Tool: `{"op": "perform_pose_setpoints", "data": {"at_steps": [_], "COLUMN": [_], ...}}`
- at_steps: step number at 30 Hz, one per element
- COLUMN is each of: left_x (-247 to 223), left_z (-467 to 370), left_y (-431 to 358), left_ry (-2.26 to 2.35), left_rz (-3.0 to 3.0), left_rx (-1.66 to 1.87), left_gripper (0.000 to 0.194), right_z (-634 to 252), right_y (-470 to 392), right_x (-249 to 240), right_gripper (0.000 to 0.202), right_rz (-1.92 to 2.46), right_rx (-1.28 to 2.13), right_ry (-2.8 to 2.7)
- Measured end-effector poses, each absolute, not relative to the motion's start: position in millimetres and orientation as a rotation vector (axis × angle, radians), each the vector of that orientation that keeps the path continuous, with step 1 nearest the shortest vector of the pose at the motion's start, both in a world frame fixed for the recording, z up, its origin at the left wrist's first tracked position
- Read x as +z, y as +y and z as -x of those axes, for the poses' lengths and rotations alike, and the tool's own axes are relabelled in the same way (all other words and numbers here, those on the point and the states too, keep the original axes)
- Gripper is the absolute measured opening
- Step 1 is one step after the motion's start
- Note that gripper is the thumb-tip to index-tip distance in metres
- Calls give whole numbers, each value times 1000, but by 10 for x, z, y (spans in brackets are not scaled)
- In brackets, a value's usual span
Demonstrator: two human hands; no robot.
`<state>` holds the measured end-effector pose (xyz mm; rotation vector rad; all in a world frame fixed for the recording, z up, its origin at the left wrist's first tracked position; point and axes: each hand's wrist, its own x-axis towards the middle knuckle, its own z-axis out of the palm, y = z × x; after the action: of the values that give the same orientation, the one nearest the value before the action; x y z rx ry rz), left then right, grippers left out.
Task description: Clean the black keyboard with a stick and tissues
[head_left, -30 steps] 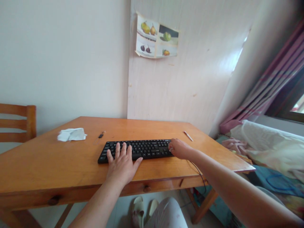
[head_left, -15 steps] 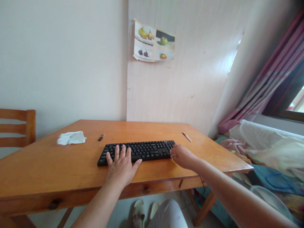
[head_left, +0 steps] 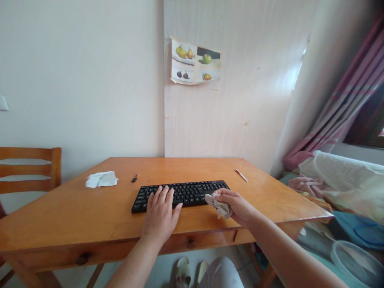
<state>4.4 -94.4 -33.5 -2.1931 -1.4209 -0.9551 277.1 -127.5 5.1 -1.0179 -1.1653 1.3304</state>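
Observation:
A black keyboard (head_left: 187,195) lies on the wooden table in front of me. My left hand (head_left: 160,214) rests on its left half, fingers stretched out over the keys and thumb pointing right; nothing is in it. At the keyboard's right front edge, my right hand (head_left: 234,206) pinches a crumpled greyish tissue (head_left: 220,206) between thumb and fingers. The tissue hangs out to the left of that hand, partly in front of the number keys.
On the wooden table (head_left: 90,216) a white tissue (head_left: 102,179) lies at left, near a small black USB stick (head_left: 135,179). A white pen (head_left: 241,175) sits at back right. A wooden chair (head_left: 27,168) stands left; bedding (head_left: 345,180) is piled at right.
My right hand has lifted off the keyboard's right end and drawn left and toward me, bringing the tissue into view. My left hand's fingers have come closer together. The whole view has shifted slightly.

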Motion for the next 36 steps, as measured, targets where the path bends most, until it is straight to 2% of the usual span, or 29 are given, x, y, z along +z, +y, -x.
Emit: {"op": "perform_pose_setpoints", "data": {"at_steps": [6, 17, 22, 28, 36], "left_x": [-282, -255, -215, -215, -217], "left_z": [-40, 14, 20, 13, 49], "left_y": [-1070, -1110, -1140, -1173, -1177], "left_ry": [-1195, -1245, -1255, -1184, -1065], "left_rz": [2339, 2497, 2532, 2451, 2558], "left_rx": [-1046, -1108, -1051, -1010, -1015], "left_gripper": [40, 38, 17, 17, 16], "right_z": [-2373, -1827, -1792, -1688, -1550], "right_y": [-1259, -1163, -1147, -1103, -1071], "right_x": [-120, -217, -229, -245, -367], "right_gripper": [28, 25, 28, 38, 35], "right_rz": [957, 814, 821, 931, 1111], "right_rx": [1388, 1453, 1432, 1221, 861], "right_ry": [-1138, -1161, -1149, -1073, -1255]}}
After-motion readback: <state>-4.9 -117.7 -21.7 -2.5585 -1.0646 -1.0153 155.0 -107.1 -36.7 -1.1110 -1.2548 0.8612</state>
